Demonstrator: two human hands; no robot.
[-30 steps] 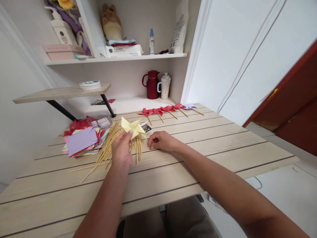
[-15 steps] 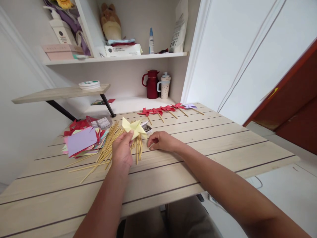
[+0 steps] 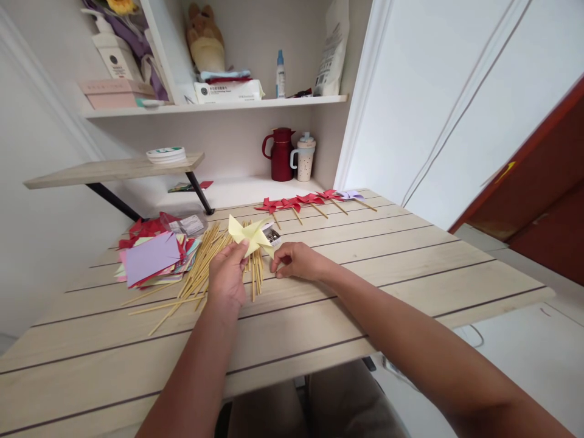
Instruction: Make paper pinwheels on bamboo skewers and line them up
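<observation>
Fingers (image 3: 238, 250) on left hand (image 3: 228, 274) pinch yellow pinwheel (image 3: 253, 236), probably so it won't unfold; right hand (image 3: 297, 260) half-curled beside it, can't tell if empty.

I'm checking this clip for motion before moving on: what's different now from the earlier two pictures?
The left hand, holding the yellow paper pinwheel, has moved slightly right; the right hand has edged slightly left, so the gap between them is narrower. I see nothing let go or newly grasped. The sticks, paper stack and red pinwheels stayed put.
</observation>
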